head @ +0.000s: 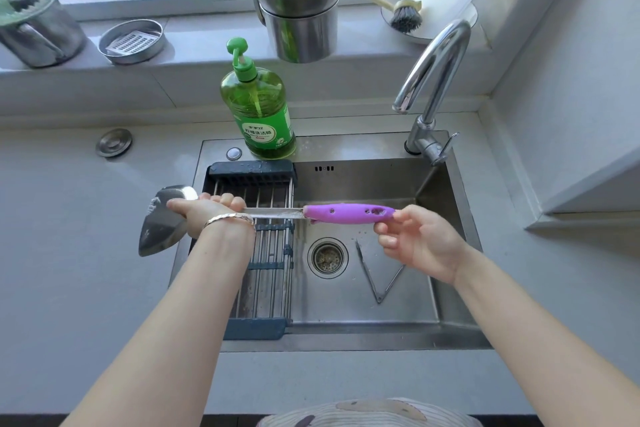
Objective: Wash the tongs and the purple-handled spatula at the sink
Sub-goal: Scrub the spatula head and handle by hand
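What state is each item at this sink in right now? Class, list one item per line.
purple-handled spatula, held level over the sink by both hands.
left hand, grips the metal shaft near the blade.
right hand, pinches the handle's end.
tongs, lying spread open on the sink floor.
faucet, no water seen running.
soap bottle, upright, nearly full.

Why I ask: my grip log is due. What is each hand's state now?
Left hand: closed around the shaft of the spatula, near the blade.
Right hand: pinching the end of its purple handle.
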Demonstrator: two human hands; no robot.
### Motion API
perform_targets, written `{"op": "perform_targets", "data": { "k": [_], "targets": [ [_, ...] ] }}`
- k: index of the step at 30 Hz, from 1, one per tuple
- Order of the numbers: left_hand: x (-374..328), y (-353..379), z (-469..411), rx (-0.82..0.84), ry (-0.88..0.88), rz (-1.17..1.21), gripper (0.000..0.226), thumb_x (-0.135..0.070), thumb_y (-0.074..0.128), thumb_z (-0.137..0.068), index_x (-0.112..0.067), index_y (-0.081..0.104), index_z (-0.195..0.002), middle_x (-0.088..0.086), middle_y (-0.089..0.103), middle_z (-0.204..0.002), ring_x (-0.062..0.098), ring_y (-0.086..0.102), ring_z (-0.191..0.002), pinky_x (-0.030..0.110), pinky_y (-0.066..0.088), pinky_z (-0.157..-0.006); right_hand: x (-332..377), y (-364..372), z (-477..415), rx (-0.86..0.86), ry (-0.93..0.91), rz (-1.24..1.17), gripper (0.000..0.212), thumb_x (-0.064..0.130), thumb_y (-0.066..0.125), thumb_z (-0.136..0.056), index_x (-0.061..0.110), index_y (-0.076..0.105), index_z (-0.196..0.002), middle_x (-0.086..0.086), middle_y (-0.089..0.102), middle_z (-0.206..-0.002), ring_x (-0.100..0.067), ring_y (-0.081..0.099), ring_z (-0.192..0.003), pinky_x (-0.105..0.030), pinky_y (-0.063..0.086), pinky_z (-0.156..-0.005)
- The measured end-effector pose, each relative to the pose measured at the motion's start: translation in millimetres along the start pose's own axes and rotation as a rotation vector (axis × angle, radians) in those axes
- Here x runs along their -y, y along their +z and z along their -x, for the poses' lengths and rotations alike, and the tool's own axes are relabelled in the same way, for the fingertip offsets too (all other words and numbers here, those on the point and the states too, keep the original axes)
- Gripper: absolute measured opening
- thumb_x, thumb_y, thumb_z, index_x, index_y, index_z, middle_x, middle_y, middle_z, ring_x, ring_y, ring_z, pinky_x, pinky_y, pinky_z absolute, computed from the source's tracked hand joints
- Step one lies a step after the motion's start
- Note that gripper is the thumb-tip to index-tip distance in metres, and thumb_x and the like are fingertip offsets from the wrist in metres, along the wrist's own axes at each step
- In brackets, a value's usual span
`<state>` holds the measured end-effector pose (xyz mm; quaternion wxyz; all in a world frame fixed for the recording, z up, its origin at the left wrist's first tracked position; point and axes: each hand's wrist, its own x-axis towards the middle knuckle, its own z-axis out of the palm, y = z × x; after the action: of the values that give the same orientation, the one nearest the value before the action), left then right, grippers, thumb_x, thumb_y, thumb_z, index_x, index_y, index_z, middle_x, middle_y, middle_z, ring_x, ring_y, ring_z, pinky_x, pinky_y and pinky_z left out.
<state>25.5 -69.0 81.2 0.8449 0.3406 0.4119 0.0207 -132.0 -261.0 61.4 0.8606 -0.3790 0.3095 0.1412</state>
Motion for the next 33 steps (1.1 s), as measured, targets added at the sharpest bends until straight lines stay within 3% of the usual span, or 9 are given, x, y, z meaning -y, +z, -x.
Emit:
{"op": "perform_targets", "data": {
  "k": [3,5,7,12,14,19,27,30,33],
  "targets": [
    [5,-4,6,0.103,-0.034,-0.022,0.053,-0.048,0.032,-0.095,-0.018,0.02,-0.053,-0.008,0.017,-0.033,0.01,0.013,-0.028,0.013,0.009,-0.034,5,3,2,-0.055,0.138,0.352,0.043,0.042,0.036,-0.098,0.007,0.058,-0.087,0.001,0.044,-0.052,-0.006,0.036,-0.035,-0.013,0.032,-0.036],
    [10,-4,13,0.21,-0.062,-0.048,0.054,-0.048,0.033,-0.094,-0.02,0.02,-0.051,-0.008,0.016,-0.034,0.009,0.011,-0.029,0.013,0.008,-0.032,5,9,-3,-0.135,0.216,0.787,0.044,0.036,0.036,-0.098,0.007,0.06,-0.076,0.005,0.04,-0.04,-0.006,0.031,-0.029,-0.012,0.025,-0.033],
    [15,-1,20,0.324,-0.098,-0.06,0.058,-0.05,0.033,-0.094,-0.021,0.021,-0.045,-0.009,0.016,-0.033,0.008,0.011,-0.027,0.011,0.007,-0.03,7,18,-5,-0.077,0.343,0.98,0.042,0.027,0.031,-0.096,0.008,0.052,-0.065,0.005,0.039,-0.033,-0.007,0.03,-0.025,-0.011,0.022,-0.032],
    [20,6,26,0.516,-0.194,-0.08,0.071,-0.053,0.03,-0.094,-0.021,0.024,-0.031,-0.008,0.019,-0.028,0.005,0.015,-0.023,0.01,0.008,-0.028,5,31,-12,0.213,0.507,0.657,0.055,0.043,0.027,-0.099,0.011,0.046,-0.057,0.004,0.041,-0.04,-0.006,0.035,-0.029,-0.014,0.03,-0.03],
    [13,8,22,0.536,-0.204,-0.075,0.072,-0.053,0.029,-0.094,-0.02,0.024,-0.029,-0.007,0.019,-0.027,0.005,0.015,-0.021,0.01,0.009,-0.027,4,28,-11,0.214,0.463,0.633,0.055,0.046,0.024,-0.099,0.011,0.047,-0.062,0.005,0.04,-0.041,-0.005,0.033,-0.029,-0.013,0.028,-0.031],
    [-2,8,8,0.489,-0.171,-0.021,0.072,-0.053,0.028,-0.094,-0.02,0.025,-0.03,-0.008,0.018,-0.028,0.006,0.015,-0.022,0.009,0.009,-0.028,12,15,-3,0.134,0.38,0.872,0.056,0.052,0.025,-0.098,0.011,0.048,-0.067,0.007,0.037,-0.04,-0.005,0.029,-0.03,-0.013,0.023,-0.035],
    [16,10,18,0.521,-0.229,-0.062,0.07,-0.051,0.033,-0.093,-0.02,0.024,-0.03,-0.007,0.019,-0.027,0.005,0.016,-0.021,0.009,0.009,-0.027,4,37,-11,0.19,0.346,0.737,0.053,0.058,0.032,-0.093,0.014,0.047,-0.066,0.007,0.042,-0.043,-0.006,0.034,-0.032,-0.015,0.03,-0.036],
    [21,4,16,0.5,-0.251,-0.042,0.071,-0.052,0.031,-0.093,-0.02,0.026,-0.03,-0.007,0.019,-0.027,0.005,0.016,-0.02,0.009,0.009,-0.028,9,34,-3,0.094,0.358,0.875,0.057,0.063,0.034,-0.09,0.015,0.049,-0.063,0.007,0.043,-0.044,-0.007,0.034,-0.032,-0.015,0.029,-0.036],
    [31,-5,12,0.383,-0.286,0.044,0.064,-0.059,0.035,-0.09,-0.018,0.031,-0.041,-0.008,0.02,-0.03,0.006,0.018,-0.022,0.01,0.012,-0.027,6,42,-1,-0.192,0.014,1.302,0.061,0.062,0.033,-0.09,0.015,0.053,-0.058,0.005,0.05,-0.049,-0.014,0.047,-0.042,-0.02,0.036,-0.043]
  ]
}}
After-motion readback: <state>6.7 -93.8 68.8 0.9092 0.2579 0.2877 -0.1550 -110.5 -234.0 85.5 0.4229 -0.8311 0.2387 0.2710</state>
